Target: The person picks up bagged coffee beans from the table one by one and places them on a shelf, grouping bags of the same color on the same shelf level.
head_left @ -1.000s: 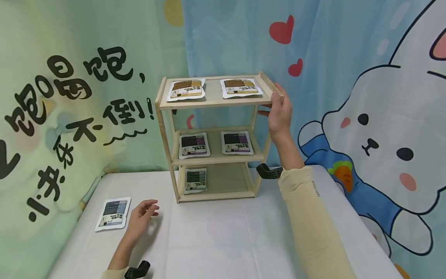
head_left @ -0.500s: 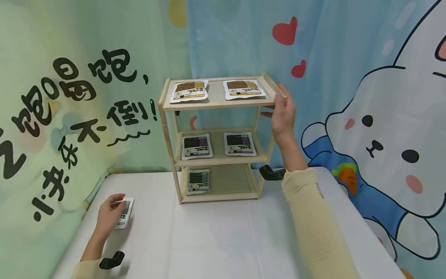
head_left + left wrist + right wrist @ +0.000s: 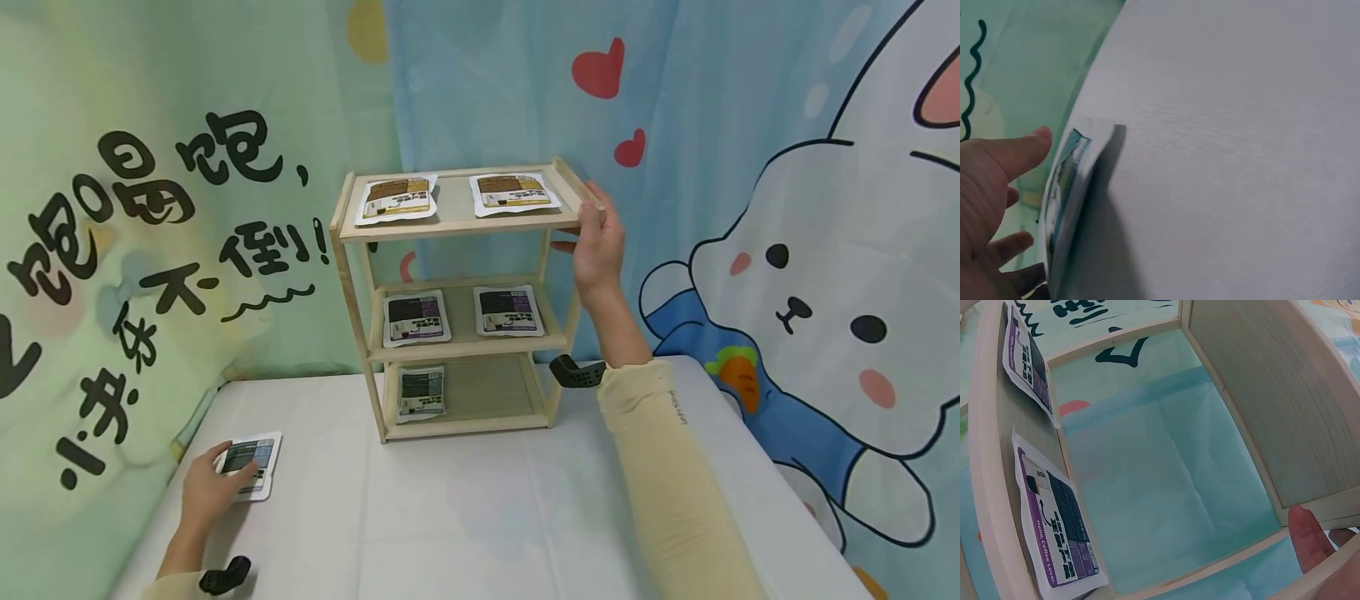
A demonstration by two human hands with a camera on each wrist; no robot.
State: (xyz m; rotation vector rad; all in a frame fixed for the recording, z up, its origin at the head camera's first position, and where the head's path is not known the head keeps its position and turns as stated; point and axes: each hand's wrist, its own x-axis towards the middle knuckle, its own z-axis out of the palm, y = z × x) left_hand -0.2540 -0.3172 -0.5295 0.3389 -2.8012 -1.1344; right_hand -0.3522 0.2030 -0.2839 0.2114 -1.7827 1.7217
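Observation:
My left hand (image 3: 207, 490) is over a white and blue pouch (image 3: 258, 468) lying on the table at the left, thumb and fingers spread apart. In the left wrist view the fingertips are right at the edge of the pouch (image 3: 1066, 194), with the thumb held out straight. A three-tier wooden shelf (image 3: 450, 347) stands in the middle. My right hand (image 3: 600, 250) grips its top right end. Two brown-labelled pouches (image 3: 397, 200) lie on the top tier, two purple-labelled pouches (image 3: 508, 311) on the middle one. A single green-labelled pouch (image 3: 422, 393) lies at the left of the bottom tier.
A white cloth covers the table (image 3: 450, 517). Behind it hangs a printed curtain (image 3: 487, 83) with a rabbit, hearts and large black characters. The bottom tier's right half (image 3: 495, 387) shows bare board.
My left hand has moved left from beside the blue-labelled pouch, passed over it and come down at its left side. The right hand keeps its grip on the shelf.

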